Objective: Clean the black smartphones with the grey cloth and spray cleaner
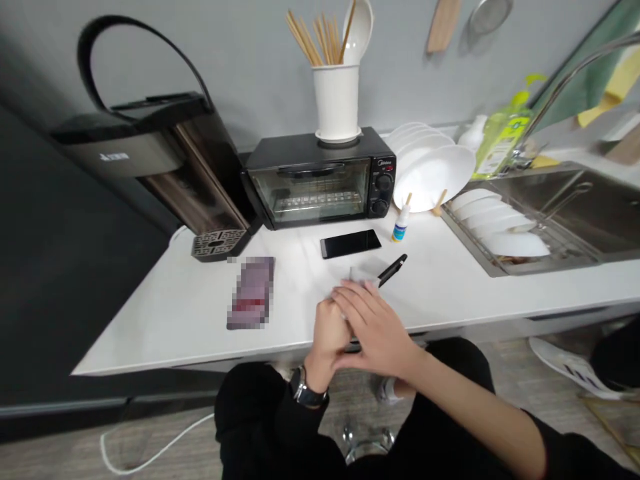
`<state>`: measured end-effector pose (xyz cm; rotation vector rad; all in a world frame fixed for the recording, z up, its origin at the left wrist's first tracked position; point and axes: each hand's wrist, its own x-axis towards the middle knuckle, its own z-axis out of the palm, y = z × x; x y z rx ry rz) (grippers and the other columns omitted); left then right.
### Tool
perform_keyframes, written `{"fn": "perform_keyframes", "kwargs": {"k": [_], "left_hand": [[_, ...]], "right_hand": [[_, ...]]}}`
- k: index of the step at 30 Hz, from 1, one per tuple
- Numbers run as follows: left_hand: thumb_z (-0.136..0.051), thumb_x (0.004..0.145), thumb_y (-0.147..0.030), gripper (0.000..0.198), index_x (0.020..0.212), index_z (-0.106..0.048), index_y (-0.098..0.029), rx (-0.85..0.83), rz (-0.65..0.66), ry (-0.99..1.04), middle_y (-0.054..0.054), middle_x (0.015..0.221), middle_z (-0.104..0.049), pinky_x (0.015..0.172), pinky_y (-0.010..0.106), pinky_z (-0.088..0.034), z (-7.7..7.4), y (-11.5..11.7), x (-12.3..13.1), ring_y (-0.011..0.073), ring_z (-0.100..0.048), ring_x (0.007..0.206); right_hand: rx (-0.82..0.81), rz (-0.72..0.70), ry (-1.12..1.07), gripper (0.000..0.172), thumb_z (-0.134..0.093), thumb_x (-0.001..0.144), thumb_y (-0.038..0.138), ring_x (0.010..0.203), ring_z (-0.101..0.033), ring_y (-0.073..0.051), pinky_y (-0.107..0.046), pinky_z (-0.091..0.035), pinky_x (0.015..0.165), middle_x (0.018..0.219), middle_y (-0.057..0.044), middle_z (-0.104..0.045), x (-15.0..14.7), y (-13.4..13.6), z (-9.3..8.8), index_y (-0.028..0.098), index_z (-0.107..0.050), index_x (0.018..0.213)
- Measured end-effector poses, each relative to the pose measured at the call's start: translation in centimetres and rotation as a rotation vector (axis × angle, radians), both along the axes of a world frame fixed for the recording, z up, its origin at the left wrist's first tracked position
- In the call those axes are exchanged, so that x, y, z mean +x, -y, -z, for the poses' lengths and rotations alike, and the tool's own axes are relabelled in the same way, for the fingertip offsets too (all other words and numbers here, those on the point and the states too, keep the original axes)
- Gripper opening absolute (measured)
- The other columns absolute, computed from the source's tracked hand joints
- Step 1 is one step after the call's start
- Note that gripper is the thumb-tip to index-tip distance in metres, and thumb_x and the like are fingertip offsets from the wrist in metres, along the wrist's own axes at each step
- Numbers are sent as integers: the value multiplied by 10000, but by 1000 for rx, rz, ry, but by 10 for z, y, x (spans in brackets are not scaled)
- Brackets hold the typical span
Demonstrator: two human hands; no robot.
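Both of my hands meet over the counter's front edge. My left hand (332,327), a watch at its wrist, is closed, with its fingers mostly hidden. My right hand (380,330) lies across it, its fingers bent over the left knuckles. A pale grey, thin, crumpled piece (369,275), like a cloth or tissue, shows past the right fingertips. Beside it a slim black object (393,269) points up to the right; whether it is held or lies on the counter I cannot tell. Farther back are a black phone (351,244) and a small white bottle with a blue label (401,225).
On the white counter (165,327) lies a blurred purple item (253,293) at left. Behind stand a black drink machine (170,167) and a toaster oven (315,190) bearing a chopstick holder (337,100). Plates (437,177) and a sink (580,220) are at right.
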<state>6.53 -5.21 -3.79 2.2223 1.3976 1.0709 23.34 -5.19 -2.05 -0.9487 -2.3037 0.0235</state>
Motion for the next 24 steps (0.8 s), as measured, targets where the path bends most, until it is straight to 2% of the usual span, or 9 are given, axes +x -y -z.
{"fn": "perform_keyframes", "kwargs": {"k": [2, 5, 6, 10, 14, 18, 19, 22, 24], "left_hand": [[-620, 953, -190, 200, 811, -760, -176, 1, 4, -24, 57, 712, -767, 607, 266, -538, -2, 1, -1, 191, -678, 589], [-565, 1005, -213, 215, 1003, -778, -185, 15, 10, -15, 72, 880, -812, 699, 273, -565, -4, 1, -2, 203, -736, 720], [-561, 1004, -215, 220, 1017, -779, -184, 22, 14, -11, 76, 893, -813, 708, 278, -568, -4, 0, -2, 210, -742, 742], [-599, 971, -232, 214, 870, -779, -174, 26, 28, 4, 60, 740, -774, 631, 281, -552, -1, -1, 0, 209, -697, 629], [-602, 994, -236, 200, 996, -798, -197, 21, 2, 29, 62, 845, -810, 701, 273, -568, 1, 0, 2, 202, -731, 689], [-613, 955, -198, 205, 841, -783, -174, 10, -15, 0, 68, 737, -780, 640, 276, -557, -1, -1, 0, 209, -706, 622], [-605, 964, -207, 212, 851, -781, -171, 13, -14, -5, 70, 745, -781, 639, 275, -555, -1, -1, -1, 207, -704, 621], [-580, 994, -237, 227, 900, -779, -182, 9, -3, 22, 61, 777, -788, 653, 267, -551, -3, -3, -3, 187, -701, 623], [-605, 967, -232, 224, 812, -761, -189, -11, 14, 66, 46, 715, -766, 622, 261, -541, -3, -4, -3, 181, -680, 588]], "right_hand": [[15, 33, -7, 821, -360, 1006, 766, 1380, -542, -369, -607, -326, 1239, 1422, -209, -638, 1, -3, -1, 114, -505, 1483], [11, 222, -103, 757, -324, 1015, 762, 1297, -587, -375, -645, -314, 1220, 1277, -201, -694, 6, -10, -5, 135, -607, 1330], [10, 215, -124, 777, -323, 999, 789, 1313, -575, -376, -644, -296, 1230, 1272, -197, -696, 6, -10, -6, 139, -613, 1311], [23, -36, -29, 910, -304, 952, 858, 1345, -565, -342, -558, -304, 1257, 1378, -188, -664, 7, -6, -7, 115, -542, 1421], [16, 244, -81, 812, -261, 1004, 787, 1293, -592, -381, -627, -297, 1226, 1259, -212, -696, 11, -9, -8, 124, -611, 1316], [-7, -50, -42, 933, -341, 927, 882, 1346, -560, -355, -570, -302, 1255, 1365, -196, -673, 3, -11, -9, 112, -576, 1397], [-3, -40, -22, 873, -355, 951, 850, 1280, -604, -342, -570, -336, 1233, 1307, -183, -704, 2, -13, -10, 125, -605, 1369], [3, 252, -86, 730, -350, 1007, 772, 1185, -642, -348, -618, -345, 1199, 1182, -180, -740, 0, -21, -11, 155, -685, 1209], [31, 164, -100, 745, -360, 996, 787, 1201, -631, -337, -602, -303, 1235, 1182, -164, -739, -3, -21, -11, 151, -682, 1211]]}}
